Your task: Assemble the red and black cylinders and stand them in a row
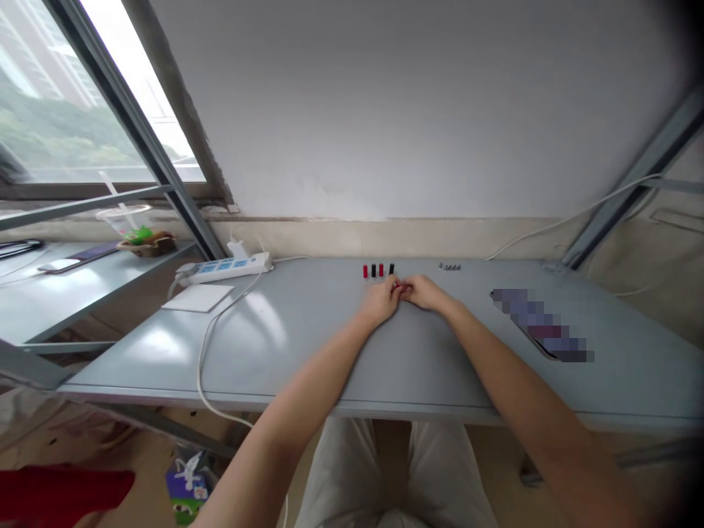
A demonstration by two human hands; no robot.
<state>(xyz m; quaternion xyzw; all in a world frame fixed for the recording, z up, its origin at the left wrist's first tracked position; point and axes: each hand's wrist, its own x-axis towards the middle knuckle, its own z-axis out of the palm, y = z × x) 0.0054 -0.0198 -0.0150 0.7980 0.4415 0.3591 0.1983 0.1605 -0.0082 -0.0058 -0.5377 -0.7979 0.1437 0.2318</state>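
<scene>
My left hand (379, 301) and my right hand (427, 293) meet above the grey desk (308, 330), both with fingers closed in a pinch. Between the fingertips a bit of a small red piece (400, 284) shows; the fingers cover most of it. Just beyond my left hand is a row of small upright cylinders: a red one (365, 271), a black one (373, 270), another red one (381, 270) and another black one (391, 269). Farther right lies a short row of tiny metal parts (452, 268), too small to make out.
A phone (536, 323) with a blurred-out screen lies on the right. At the left are a white power strip (225, 268), a flat white square (198, 298) and a white cable (202, 359) hanging over the front edge. Wall behind; metal frame posts at both sides.
</scene>
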